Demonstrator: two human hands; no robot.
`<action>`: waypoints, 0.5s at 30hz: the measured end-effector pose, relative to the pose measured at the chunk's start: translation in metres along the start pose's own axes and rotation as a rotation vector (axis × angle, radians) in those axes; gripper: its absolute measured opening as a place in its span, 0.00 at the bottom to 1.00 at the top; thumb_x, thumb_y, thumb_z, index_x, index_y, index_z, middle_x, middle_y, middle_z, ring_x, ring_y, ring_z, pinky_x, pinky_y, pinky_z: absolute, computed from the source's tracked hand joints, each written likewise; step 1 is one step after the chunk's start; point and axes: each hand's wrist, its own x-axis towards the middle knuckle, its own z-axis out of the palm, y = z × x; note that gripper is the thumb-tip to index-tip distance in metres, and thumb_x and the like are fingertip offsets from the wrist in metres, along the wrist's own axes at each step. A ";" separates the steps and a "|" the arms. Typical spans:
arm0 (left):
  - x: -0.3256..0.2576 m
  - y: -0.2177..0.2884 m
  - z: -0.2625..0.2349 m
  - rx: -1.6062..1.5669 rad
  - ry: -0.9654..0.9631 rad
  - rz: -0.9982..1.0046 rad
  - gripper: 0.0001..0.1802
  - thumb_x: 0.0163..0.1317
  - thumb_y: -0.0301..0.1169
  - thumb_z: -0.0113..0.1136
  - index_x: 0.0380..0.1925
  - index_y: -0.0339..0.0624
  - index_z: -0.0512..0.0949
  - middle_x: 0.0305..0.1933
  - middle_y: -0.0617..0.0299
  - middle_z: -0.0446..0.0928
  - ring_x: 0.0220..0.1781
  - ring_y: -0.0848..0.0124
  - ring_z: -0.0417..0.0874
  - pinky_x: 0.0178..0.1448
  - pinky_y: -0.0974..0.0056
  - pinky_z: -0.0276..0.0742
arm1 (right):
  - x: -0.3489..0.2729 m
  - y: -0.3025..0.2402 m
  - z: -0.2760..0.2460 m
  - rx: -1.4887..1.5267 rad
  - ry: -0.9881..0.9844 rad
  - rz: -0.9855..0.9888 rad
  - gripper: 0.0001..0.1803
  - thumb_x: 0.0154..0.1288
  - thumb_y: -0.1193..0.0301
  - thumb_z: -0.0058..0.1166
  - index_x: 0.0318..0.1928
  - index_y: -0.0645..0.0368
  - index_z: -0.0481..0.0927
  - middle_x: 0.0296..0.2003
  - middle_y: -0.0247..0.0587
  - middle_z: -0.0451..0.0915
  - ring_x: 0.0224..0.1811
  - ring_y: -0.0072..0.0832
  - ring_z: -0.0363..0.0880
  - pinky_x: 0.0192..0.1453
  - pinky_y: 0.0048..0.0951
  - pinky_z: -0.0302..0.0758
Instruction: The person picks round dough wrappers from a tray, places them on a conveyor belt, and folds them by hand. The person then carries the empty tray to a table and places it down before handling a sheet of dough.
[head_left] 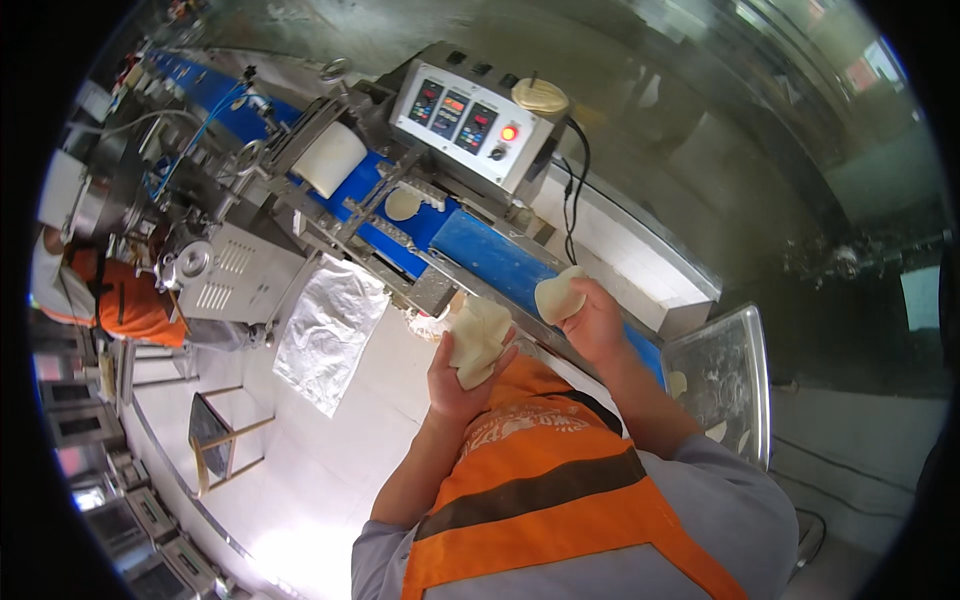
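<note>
Dough pieces (480, 338) lie piled in our left hand (459, 399), fingers cupped round them, presumably for support; our right hand (598, 325) pinches one disc (556, 298) edgewise, likely sparing its surface.

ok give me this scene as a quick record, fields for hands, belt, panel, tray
left hand: holds dough pile
right hand: holds dough round
belt: blue, another round lying on it, beyond the hands
panel: pale box beside the belt, red light lit
tray: metal, at the person's right, pale pieces inside
</note>
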 end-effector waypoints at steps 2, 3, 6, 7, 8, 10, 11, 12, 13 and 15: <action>-0.010 0.009 -0.005 0.034 0.066 0.060 0.34 0.76 0.52 0.38 0.72 0.42 0.60 0.74 0.50 0.63 0.76 0.50 0.63 0.77 0.42 0.57 | 0.020 0.006 -0.001 -0.449 0.074 -0.038 0.15 0.68 0.68 0.53 0.51 0.62 0.78 0.46 0.41 0.82 0.46 0.33 0.82 0.51 0.36 0.78; -0.015 0.013 -0.007 0.050 0.100 0.088 0.34 0.76 0.52 0.37 0.73 0.43 0.60 0.74 0.51 0.63 0.76 0.48 0.63 0.77 0.40 0.57 | 0.031 0.009 -0.002 -0.674 0.109 -0.064 0.15 0.68 0.68 0.54 0.51 0.63 0.78 0.46 0.41 0.82 0.45 0.32 0.83 0.50 0.35 0.79; -0.027 0.023 -0.020 0.078 0.136 0.131 0.33 0.77 0.52 0.35 0.72 0.41 0.61 0.73 0.50 0.65 0.75 0.50 0.65 0.77 0.40 0.57 | 0.074 0.024 0.007 -0.675 0.012 0.125 0.16 0.68 0.68 0.58 0.51 0.65 0.79 0.46 0.41 0.82 0.45 0.30 0.83 0.49 0.33 0.79; -0.028 0.024 -0.027 0.056 0.160 0.153 0.33 0.77 0.52 0.35 0.71 0.40 0.61 0.72 0.50 0.66 0.74 0.50 0.66 0.77 0.40 0.57 | 0.093 0.029 0.010 -0.577 -0.066 0.154 0.19 0.69 0.67 0.58 0.54 0.67 0.78 0.47 0.41 0.82 0.45 0.31 0.83 0.49 0.34 0.80; -0.029 0.025 -0.036 0.035 0.191 0.177 0.33 0.77 0.51 0.35 0.71 0.40 0.61 0.71 0.49 0.67 0.74 0.50 0.66 0.77 0.40 0.58 | 0.112 0.038 0.016 -0.530 -0.075 0.147 0.18 0.69 0.65 0.58 0.52 0.66 0.79 0.44 0.40 0.83 0.44 0.29 0.83 0.47 0.33 0.79; -0.034 0.024 -0.046 0.004 0.220 0.210 0.32 0.77 0.50 0.36 0.71 0.39 0.61 0.71 0.49 0.67 0.73 0.50 0.67 0.77 0.40 0.58 | 0.150 0.056 0.023 -0.435 -0.088 0.135 0.17 0.70 0.60 0.58 0.47 0.62 0.81 0.38 0.36 0.83 0.40 0.26 0.83 0.43 0.30 0.78; -0.036 0.023 -0.047 0.001 0.215 0.220 0.32 0.77 0.50 0.36 0.71 0.39 0.61 0.71 0.49 0.67 0.73 0.50 0.67 0.77 0.40 0.57 | 0.173 0.066 0.011 -0.729 0.002 0.077 0.16 0.69 0.60 0.59 0.44 0.62 0.82 0.35 0.37 0.84 0.38 0.28 0.83 0.41 0.33 0.77; -0.035 0.023 -0.046 0.005 0.202 0.223 0.32 0.77 0.50 0.36 0.71 0.39 0.61 0.71 0.48 0.67 0.73 0.50 0.68 0.77 0.40 0.57 | 0.201 0.077 -0.010 -1.017 0.098 0.002 0.16 0.67 0.59 0.59 0.41 0.61 0.83 0.33 0.38 0.84 0.36 0.30 0.84 0.39 0.35 0.77; -0.034 0.024 -0.044 0.005 0.208 0.222 0.32 0.77 0.50 0.37 0.71 0.39 0.61 0.71 0.48 0.67 0.73 0.50 0.68 0.77 0.40 0.58 | 0.221 0.087 -0.027 -1.303 0.193 -0.077 0.16 0.66 0.58 0.60 0.38 0.60 0.85 0.31 0.39 0.85 0.34 0.32 0.84 0.37 0.37 0.77; -0.038 0.023 -0.042 -0.005 0.226 0.238 0.33 0.77 0.50 0.38 0.71 0.38 0.61 0.71 0.49 0.67 0.73 0.49 0.67 0.77 0.40 0.59 | 0.240 0.101 -0.041 -1.546 0.236 -0.290 0.15 0.62 0.58 0.61 0.35 0.59 0.85 0.29 0.44 0.85 0.32 0.38 0.85 0.36 0.40 0.77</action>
